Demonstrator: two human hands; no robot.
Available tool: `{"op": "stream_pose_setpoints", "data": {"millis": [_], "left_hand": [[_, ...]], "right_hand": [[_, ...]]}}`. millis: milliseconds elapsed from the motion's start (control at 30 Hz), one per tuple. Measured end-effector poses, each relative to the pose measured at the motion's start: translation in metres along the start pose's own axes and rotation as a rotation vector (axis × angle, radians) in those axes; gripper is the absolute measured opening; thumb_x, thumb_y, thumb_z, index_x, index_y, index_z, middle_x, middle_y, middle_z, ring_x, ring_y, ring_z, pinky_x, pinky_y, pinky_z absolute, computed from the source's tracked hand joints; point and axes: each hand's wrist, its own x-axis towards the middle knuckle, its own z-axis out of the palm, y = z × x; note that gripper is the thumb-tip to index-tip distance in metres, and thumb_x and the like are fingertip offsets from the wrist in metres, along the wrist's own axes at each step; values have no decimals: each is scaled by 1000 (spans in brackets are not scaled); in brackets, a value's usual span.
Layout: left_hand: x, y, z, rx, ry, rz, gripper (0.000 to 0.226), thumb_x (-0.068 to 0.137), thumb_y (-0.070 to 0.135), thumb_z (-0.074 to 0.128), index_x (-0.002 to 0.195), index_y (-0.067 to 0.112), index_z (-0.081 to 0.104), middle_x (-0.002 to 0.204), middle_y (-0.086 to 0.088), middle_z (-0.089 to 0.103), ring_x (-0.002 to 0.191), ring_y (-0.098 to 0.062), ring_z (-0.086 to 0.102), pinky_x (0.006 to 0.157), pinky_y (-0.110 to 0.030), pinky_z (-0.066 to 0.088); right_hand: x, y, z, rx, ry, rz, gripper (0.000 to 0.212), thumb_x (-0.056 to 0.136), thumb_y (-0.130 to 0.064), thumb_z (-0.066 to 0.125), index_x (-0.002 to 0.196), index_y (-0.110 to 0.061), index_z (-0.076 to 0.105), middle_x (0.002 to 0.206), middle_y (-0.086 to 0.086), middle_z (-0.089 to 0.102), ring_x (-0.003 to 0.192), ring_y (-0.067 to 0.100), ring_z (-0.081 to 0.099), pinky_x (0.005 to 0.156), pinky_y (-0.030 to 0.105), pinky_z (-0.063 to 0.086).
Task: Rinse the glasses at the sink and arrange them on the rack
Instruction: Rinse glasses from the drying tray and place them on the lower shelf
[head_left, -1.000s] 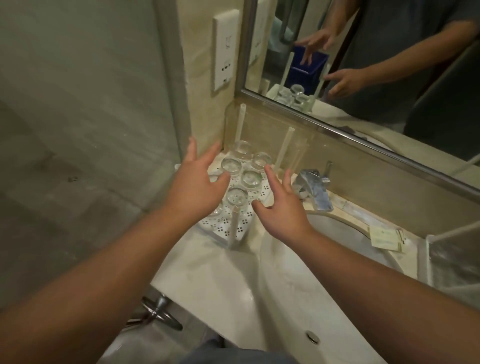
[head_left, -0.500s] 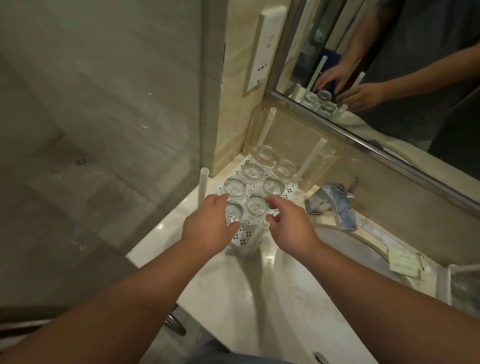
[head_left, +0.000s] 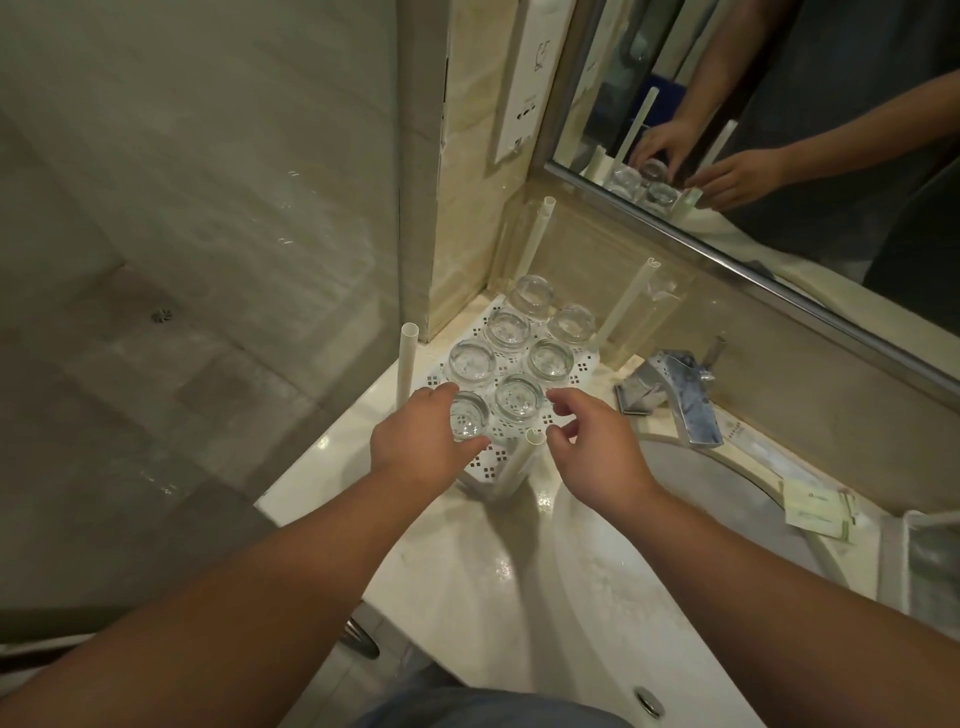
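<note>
A white perforated rack (head_left: 493, 460) with upright white posts stands on the counter in the corner by the wall. Several clear glasses stand upside down on it in two rows. My left hand (head_left: 421, 441) wraps thumb and fingers around the nearest left glass (head_left: 467, 418). My right hand (head_left: 597, 452) hovers at the rack's near right corner, fingers apart, its fingertips beside the neighbouring glass (head_left: 517, 397) and the front post (head_left: 532, 437); it holds nothing.
The sink basin (head_left: 701, 499) lies to the right of the rack, with a chrome faucet (head_left: 675, 395) behind it. A mirror (head_left: 779, 130) runs along the back wall. Paper packets (head_left: 818, 512) and another white rack (head_left: 930, 561) are at the right edge. A glass panel (head_left: 208, 260) closes the left side.
Both hands have dropped from above the rack down to its front row. My left hand has closed around the nearest left glass, and the view has moved closer.
</note>
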Motion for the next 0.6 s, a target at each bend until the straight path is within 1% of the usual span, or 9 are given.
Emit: {"op": "stream_pose_setpoints", "data": {"millis": [100,200,267,333,367,467,533,567,600], "left_hand": [[-5,2,-7,-57,19,-17,63,73,63,70,129,39,52,119,12,59,107,-17,62,70,-29,40],[-10,7,-17,-113,52,-20,59,70,61,71,124,41,55,112,13,59,105,-15,61,69,-28,38],[-12,10,-25,-147,78,-2,58,70,60,72,122,41,56,111,12,58,104,-15,61,70,-28,40],[-12,15,-34,-167,79,37,64,69,60,73,127,38,56,115,10,59,107,-16,60,75,-29,45],[-12,18,-39,-170,77,58,66,69,61,74,128,37,56,117,9,60,108,-16,60,77,-29,47],[-12,27,-54,-198,98,98,65,67,60,76,125,36,60,115,8,62,106,-16,61,82,-29,48],[-13,34,-65,-210,118,121,61,66,59,77,121,37,62,111,9,62,103,-14,61,80,-29,49],[-13,37,-70,-202,126,140,61,66,59,77,121,36,62,111,9,63,103,-14,61,79,-28,48],[-14,41,-75,-190,137,161,61,67,60,76,121,36,62,112,9,62,102,-13,61,77,-27,46]], "right_hand": [[-6,0,-2,31,4,28,39,91,-13,59,129,-21,60,111,-5,62,82,10,60,80,25,46],[-10,2,-4,62,28,60,35,90,-12,59,124,-22,64,108,-8,63,79,1,58,77,21,43],[-13,3,-5,81,42,95,31,91,-13,58,119,-22,66,104,-12,64,79,-4,57,72,15,41],[-15,3,-6,116,52,138,27,91,-14,58,115,-22,68,100,-14,65,78,-6,58,67,7,39],[-17,2,-7,139,57,155,26,92,-14,58,113,-22,69,98,-15,66,78,-6,58,67,6,38],[-20,-1,-9,225,84,182,22,92,-13,59,109,-22,70,93,-18,67,80,-5,60,67,4,39],[-22,-3,-11,287,106,194,19,92,-14,60,105,-23,70,91,-18,67,81,-7,60,65,2,40],[-23,-5,-13,328,114,203,18,91,-15,60,103,-23,70,90,-17,68,81,-7,60,67,2,41],[-23,-7,-14,378,121,214,16,92,-16,61,102,-23,71,88,-14,69,81,-5,62,70,6,44]]}}
